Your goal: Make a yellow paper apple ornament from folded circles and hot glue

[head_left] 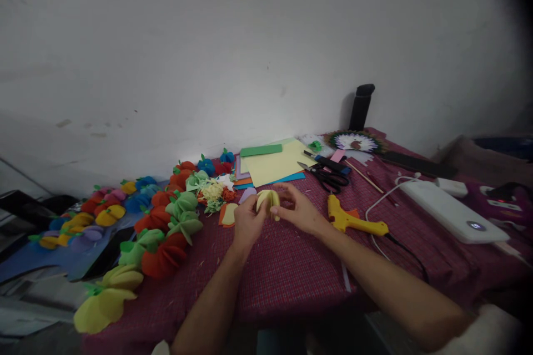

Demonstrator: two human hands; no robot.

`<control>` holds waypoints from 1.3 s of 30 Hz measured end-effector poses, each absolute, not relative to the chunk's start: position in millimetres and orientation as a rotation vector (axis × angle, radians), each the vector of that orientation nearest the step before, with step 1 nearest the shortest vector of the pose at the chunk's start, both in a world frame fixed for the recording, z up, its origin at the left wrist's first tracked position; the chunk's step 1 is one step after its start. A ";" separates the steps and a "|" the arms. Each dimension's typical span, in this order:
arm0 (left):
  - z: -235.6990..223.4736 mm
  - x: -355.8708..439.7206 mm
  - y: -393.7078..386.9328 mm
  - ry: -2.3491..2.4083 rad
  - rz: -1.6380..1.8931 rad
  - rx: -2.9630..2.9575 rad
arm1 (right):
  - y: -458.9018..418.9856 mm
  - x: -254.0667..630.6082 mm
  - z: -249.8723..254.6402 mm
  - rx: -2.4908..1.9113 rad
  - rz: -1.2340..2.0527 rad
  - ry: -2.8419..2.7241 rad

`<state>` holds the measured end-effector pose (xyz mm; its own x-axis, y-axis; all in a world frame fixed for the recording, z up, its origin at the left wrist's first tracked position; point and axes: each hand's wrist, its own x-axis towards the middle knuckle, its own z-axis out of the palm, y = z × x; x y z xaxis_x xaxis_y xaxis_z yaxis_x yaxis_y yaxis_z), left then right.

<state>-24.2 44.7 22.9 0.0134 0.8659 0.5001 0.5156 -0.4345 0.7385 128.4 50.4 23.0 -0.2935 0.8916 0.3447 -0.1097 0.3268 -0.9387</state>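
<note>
Ornament (263, 198), yellow, long axis roughly upright between fingers (281, 212).

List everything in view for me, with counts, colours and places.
Paper piece: one, pale yellow, between the hands
Paper ornaments: many, mixed colours, left
Paper shreds: one pile, mixed, centre-left
Paper sheets: several, yellow topmost, centre back
Paper strip: one, green, on sheets
Scissors: one, black, beside sheets
Cutter: one, dark, behind scissors
Glue gun: one, yellow, right
Sticks: two, tan and dark red, behind glue gun
Power bank: one, white, right
Round decoration: one, white-brown, back right
Stand: one, black, by wall
Tablecloth: one, red, underneath
Wall: one, grey-white, behind
Left hand: one, bare, holding paper piece
Right hand: one, bare, touching it
</note>
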 end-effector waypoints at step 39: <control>19.1 -18.9 47.8 1.172 1.495 1.774 | 59.5 130.2 18.0 -0.718 1.234 -1.470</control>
